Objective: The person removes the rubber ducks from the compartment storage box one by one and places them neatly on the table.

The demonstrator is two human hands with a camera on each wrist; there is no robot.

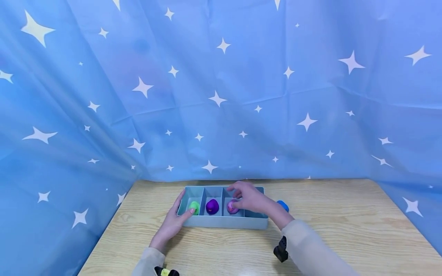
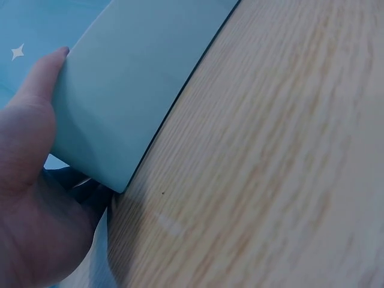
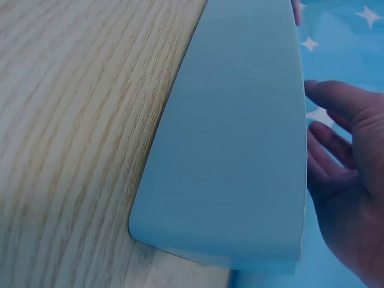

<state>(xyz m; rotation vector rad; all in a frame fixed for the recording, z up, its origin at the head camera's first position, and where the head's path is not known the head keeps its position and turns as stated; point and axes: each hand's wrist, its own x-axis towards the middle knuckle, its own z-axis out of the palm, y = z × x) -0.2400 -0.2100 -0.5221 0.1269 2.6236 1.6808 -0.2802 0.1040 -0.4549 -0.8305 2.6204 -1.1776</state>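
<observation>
gripping left end of tray (image 1: 224,221) with left hand (image 1: 173,221); hovering with loosely parted fingers of nearer right hand (image 1: 251,198), pink toy (image 1: 230,209) below thumb, cannot tell if touching

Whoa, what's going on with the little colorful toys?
A person's left hand grips the left end of a divided box on a wooden table. In separate sections, from the left, sit a green toy, a purple toy and a pink toy. The right hand is at the pink one, but I can't tell whether it's holding it. A blue thing, partly hidden, is outside, right of the box.
</observation>
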